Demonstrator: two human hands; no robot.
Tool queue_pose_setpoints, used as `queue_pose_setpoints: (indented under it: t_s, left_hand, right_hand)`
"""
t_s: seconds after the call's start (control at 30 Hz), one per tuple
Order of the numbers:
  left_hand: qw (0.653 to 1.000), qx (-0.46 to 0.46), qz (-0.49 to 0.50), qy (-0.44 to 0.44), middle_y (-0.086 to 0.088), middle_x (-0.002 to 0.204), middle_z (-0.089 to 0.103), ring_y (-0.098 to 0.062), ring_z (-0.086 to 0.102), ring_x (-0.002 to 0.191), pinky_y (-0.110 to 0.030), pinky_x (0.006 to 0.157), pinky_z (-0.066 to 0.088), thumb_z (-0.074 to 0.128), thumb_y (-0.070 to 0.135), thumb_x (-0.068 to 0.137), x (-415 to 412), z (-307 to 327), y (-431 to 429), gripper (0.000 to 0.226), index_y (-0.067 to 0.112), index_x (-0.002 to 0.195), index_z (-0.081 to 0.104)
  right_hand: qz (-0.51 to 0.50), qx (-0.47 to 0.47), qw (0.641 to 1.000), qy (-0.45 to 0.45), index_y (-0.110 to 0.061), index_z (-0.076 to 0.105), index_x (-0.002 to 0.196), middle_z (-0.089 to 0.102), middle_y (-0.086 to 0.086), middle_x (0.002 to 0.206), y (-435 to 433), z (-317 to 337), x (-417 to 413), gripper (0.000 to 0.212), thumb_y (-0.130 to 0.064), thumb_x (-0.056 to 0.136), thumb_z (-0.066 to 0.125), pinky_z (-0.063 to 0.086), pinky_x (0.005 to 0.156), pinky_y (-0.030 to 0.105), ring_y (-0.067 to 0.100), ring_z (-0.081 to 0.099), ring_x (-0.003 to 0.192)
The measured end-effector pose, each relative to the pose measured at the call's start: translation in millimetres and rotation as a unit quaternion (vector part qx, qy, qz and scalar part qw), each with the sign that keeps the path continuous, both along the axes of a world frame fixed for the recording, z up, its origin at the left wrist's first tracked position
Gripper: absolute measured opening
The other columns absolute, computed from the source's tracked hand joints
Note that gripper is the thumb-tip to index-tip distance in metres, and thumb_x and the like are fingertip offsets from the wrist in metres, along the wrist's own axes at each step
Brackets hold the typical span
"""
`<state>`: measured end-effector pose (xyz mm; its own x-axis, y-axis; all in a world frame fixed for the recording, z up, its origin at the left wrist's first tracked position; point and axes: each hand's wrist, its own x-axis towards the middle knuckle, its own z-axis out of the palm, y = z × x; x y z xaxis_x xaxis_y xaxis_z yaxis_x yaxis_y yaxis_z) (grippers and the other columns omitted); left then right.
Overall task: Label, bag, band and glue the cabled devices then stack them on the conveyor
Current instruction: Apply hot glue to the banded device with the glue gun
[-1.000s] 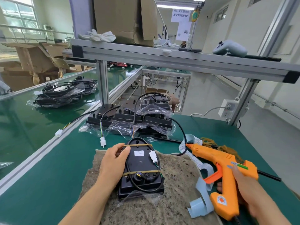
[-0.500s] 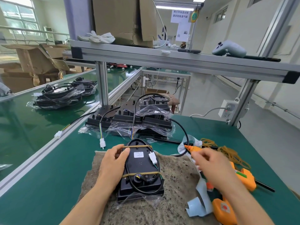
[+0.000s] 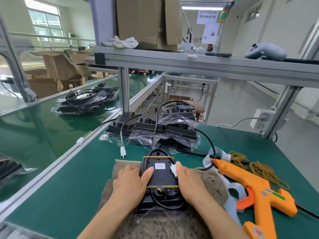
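Note:
A black cabled device (image 3: 161, 176) lies in a clear bag on the brown mat (image 3: 208, 176), directly in front of me. Two rubber bands cross it, its cable is coiled on top, and it carries a white label and a white connector. My left hand (image 3: 131, 182) grips its left edge with the thumb over the top. My right hand (image 3: 189, 182) grips the right edge beside the connector. The orange glue gun (image 3: 250, 188) lies on the table to the right, untouched. On the green conveyor (image 3: 34, 135) at the left sits a stack of bagged devices (image 3: 82, 102).
Behind the mat lies a pile of more black devices (image 3: 162, 130) with loose cables and bags. Loose rubber bands (image 3: 259, 168) and a strip of label backing (image 3: 232, 188) lie near the glue gun. An aluminium shelf (image 3: 189, 64) spans overhead; its post (image 3: 123, 94) stands between table and conveyor.
My right hand put the glue gun down on the table and moved left onto the device's right edge. My left hand stayed on the device.

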<state>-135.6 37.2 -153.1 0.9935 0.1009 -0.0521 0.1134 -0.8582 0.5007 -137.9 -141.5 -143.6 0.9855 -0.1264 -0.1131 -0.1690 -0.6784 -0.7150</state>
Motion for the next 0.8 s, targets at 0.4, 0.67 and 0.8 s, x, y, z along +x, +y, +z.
queue_pose_setpoints:
  t_s: [0.4,0.67,0.8]
  left_hand:
    - [0.879,-0.461,0.025,-0.121,0.02,0.113,0.068,0.005,0.062,0.104,-0.019,0.088,0.051,0.052,0.04,0.098,-29.1,12.7,-8.3,0.027,0.036,0.123,0.06]
    - [0.817,-0.558,0.074,-0.125,0.007,0.107,0.074,-0.013,0.072,0.098,-0.043,0.092,0.056,0.059,0.034,0.096,-27.5,48.2,39.5,0.028,0.031,0.124,0.06]
    - [0.791,-0.571,0.132,-0.176,0.005,0.106,0.075,-0.019,0.073,0.096,-0.05,0.089,0.057,0.06,0.038,0.091,-20.4,72.4,87.1,0.032,0.029,0.121,0.063]
  right_hand:
    - [-0.027,0.305,0.949,-0.069,-0.036,0.053,0.112,0.063,-0.012,0.111,23.8,22.0,-18.6,0.069,-0.084,0.069,0.027,0.05,0.096,0.04,0.009,0.061,0.105]
    - [0.107,0.407,0.906,-0.042,-0.046,0.063,0.114,0.072,-0.012,0.116,56.8,48.3,1.3,0.049,-0.077,0.082,0.046,0.052,0.099,0.05,0.014,0.069,0.11]
    - [0.176,0.363,0.912,-0.078,-0.06,0.052,0.117,0.063,-0.022,0.124,82.7,59.0,11.9,0.048,-0.085,0.078,0.039,0.047,0.103,0.043,0.003,0.059,0.118]
